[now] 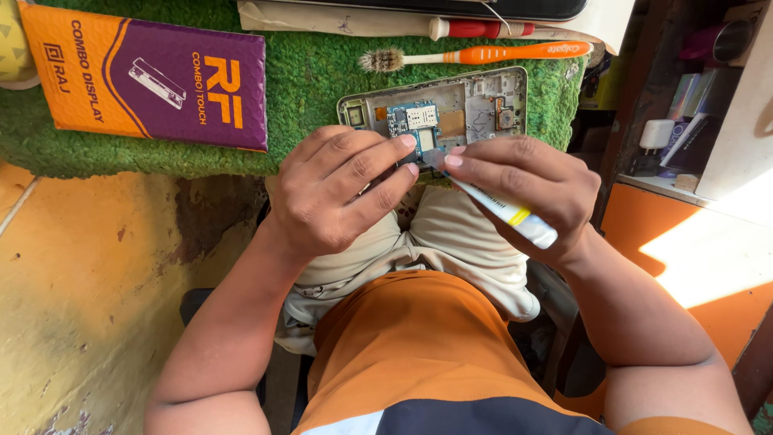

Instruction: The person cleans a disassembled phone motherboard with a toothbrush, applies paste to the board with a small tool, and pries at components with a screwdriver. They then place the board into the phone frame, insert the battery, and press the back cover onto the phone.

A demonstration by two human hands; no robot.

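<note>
Small white tube (515, 211) with a yellow band, tilted, nozzle end pointing up-left toward the phone, back end sticking out past the right palm toward the lap. Right hand (527, 189) has fingers clamped around the tube, thumb and forefinger pinching near the nozzle. Left hand (342, 193) is just beside it, thumb and first fingers drawn together at the tips, meeting the nozzle tip at a small dark spot; whether they pinch something tiny there, cannot tell. Fingertips of both hands nearly touch, right over the lower edge of the opened phone (439, 109).

Phone lies back-open on the green turf mat (322, 72), silver frame, blue circuit board (412, 121) left of centre, metal shields to the right. Lower edge partly hidden by the fingers.

Above the phone on the mat: orange-handled toothbrush (483, 55), worn bristles at its left end, lying flat. Just above that a red-handled tool (483, 29), tip hidden. Dark flat device (451, 6) at the top edge on pale paper.

Left on the mat: orange and purple flat box (149, 76), lying slightly angled.

Person seated, beige trousers (451, 242), orange shirt (419, 354). Yellow worn wall (88, 282) to the left. Right: shelf clutter with a white charger plug (659, 133), orange surface (684, 242) in sunlight.
</note>
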